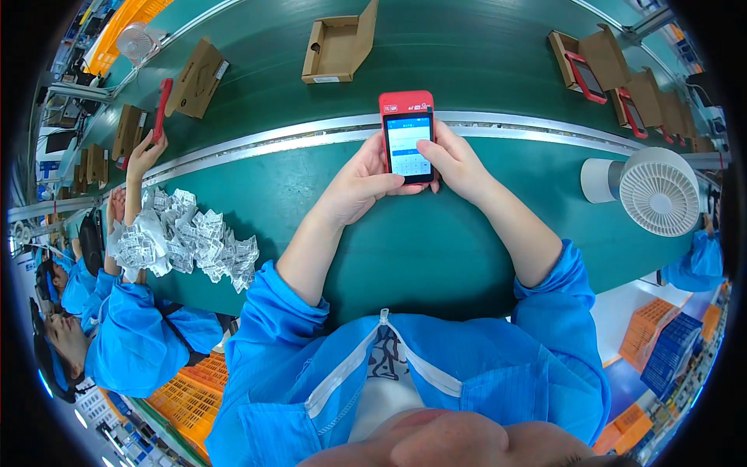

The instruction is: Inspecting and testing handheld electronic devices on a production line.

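Note:
A red handheld payment terminal [407,103] with a lit touchscreen is held upright between my two hands, over the near edge of the metal rail. My left hand [359,180] wraps its left side, thumb resting low on the screen. On the right side, my right hand [459,162] grips the device, and its thumb lies over the screen. The screen shows a pale page with a blue bar and a keypad. Both hands' other fingers are partly hidden behind the terminal. Beyond it, an open cardboard box [333,58] lies on the green belt.
Crumpled printed paper [187,237] is piled on the left of the table. A white fan [657,192] stands at the right. Open boxes with red terminals [585,78] sit far right. At the left, a co-worker's hand [145,158] holds another red device beside a closed box [200,79].

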`<state>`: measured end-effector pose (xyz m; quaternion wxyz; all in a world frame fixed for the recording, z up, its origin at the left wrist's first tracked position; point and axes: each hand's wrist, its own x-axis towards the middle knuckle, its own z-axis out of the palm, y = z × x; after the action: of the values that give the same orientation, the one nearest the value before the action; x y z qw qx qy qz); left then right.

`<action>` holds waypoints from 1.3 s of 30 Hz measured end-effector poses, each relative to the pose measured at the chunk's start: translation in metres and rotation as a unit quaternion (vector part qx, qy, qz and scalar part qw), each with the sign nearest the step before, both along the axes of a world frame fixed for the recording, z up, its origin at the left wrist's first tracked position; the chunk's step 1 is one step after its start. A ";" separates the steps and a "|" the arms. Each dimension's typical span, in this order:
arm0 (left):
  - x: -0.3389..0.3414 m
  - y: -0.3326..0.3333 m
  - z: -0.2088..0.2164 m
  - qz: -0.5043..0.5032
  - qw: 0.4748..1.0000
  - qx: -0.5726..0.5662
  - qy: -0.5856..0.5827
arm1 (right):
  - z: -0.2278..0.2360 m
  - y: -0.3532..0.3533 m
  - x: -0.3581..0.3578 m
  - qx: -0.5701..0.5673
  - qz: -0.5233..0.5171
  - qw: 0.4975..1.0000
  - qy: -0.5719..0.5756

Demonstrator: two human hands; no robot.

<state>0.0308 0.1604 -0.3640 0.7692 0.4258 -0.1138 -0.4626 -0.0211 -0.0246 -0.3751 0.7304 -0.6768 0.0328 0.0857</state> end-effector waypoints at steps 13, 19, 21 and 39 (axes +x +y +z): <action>0.000 0.000 0.001 0.002 1.000 0.009 -0.002 | 0.001 0.001 0.001 0.002 -0.001 1.000 -0.004; -0.001 0.000 0.003 0.002 1.000 0.010 -0.006 | 0.000 0.000 0.001 0.006 0.002 1.000 -0.008; -0.001 0.000 0.002 0.003 1.000 0.010 -0.006 | 0.000 0.000 0.001 0.004 0.002 1.000 -0.005; 0.000 0.001 -0.002 0.004 1.000 0.000 -0.015 | 0.001 0.003 0.002 -0.006 -0.011 1.000 0.018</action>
<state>0.0305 0.1616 -0.3658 0.7696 0.4328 -0.1235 -0.4529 -0.0194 -0.0215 -0.3742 0.7267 -0.6789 0.0545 0.0896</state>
